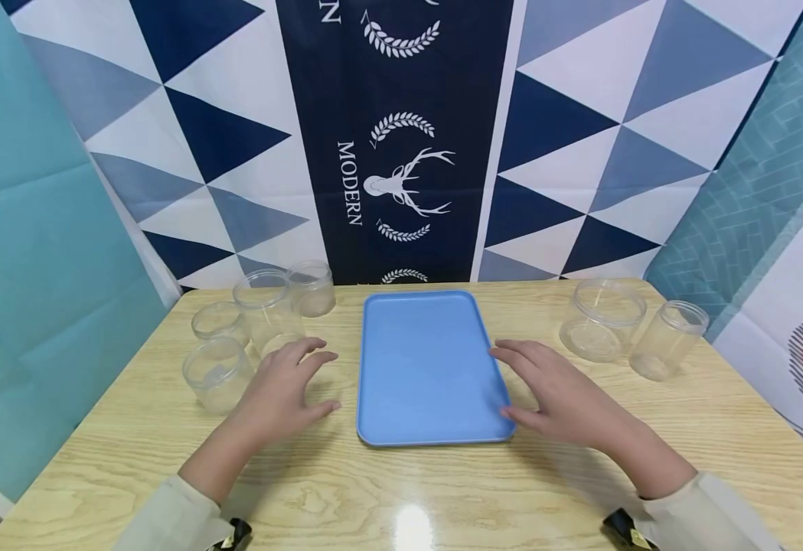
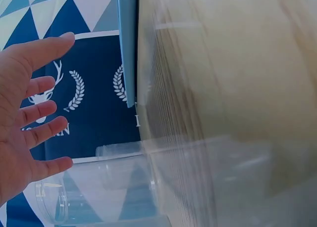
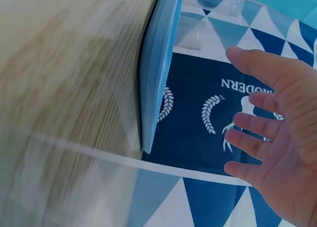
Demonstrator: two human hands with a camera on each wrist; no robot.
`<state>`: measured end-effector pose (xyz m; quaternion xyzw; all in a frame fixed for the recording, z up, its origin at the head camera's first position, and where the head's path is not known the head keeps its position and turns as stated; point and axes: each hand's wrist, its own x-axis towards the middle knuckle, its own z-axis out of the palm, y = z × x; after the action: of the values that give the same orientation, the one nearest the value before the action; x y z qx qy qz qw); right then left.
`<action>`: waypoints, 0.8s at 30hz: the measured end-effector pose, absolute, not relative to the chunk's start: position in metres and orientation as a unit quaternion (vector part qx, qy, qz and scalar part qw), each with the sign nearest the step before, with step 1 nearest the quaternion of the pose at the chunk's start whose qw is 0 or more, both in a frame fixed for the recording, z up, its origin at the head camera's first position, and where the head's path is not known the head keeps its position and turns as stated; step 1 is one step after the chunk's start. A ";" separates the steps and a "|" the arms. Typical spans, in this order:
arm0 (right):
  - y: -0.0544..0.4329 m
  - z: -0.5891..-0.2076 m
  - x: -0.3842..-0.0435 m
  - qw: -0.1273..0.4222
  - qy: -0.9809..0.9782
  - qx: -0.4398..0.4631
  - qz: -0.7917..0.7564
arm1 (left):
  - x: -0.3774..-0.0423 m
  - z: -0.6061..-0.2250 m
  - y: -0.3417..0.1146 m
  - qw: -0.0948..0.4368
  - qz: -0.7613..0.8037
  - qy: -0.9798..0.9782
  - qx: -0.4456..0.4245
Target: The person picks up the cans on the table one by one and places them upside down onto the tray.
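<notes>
Shallow, round-cornered, rectangular, plain blue tray (image 1: 425, 367)

L forearm (image 1: 218, 467) & R forearm (image 1: 649, 465) come in from bottom corners of head view, angled inward, approx. mirrored. L hand (image 1: 284, 394): L fingers (image 2: 47, 134) relaxed, slightly bent, spread a bit, L thumb (image 1: 318, 413) well apart from them. R hand (image 1: 553, 390): same pose, R fingers (image 3: 250, 144) loose, R thumb (image 1: 527, 418) apart. Backs show in head view, palm sides in wrist cams. Hands well apart, tips twd e/o.
</notes>
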<state>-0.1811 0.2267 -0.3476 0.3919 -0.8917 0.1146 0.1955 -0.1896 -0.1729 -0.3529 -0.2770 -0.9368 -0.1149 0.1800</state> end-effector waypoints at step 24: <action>0.204 -0.335 -0.189 0.164 -0.895 0.399 0.112 | -0.203 -0.339 -0.180 0.349 -0.235 -0.896 -0.142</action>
<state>-0.1892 0.2037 -0.3351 0.3988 -0.8952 0.1117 0.1644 -0.2026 -0.1797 -0.3387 -0.1419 -0.8960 -0.2352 0.3488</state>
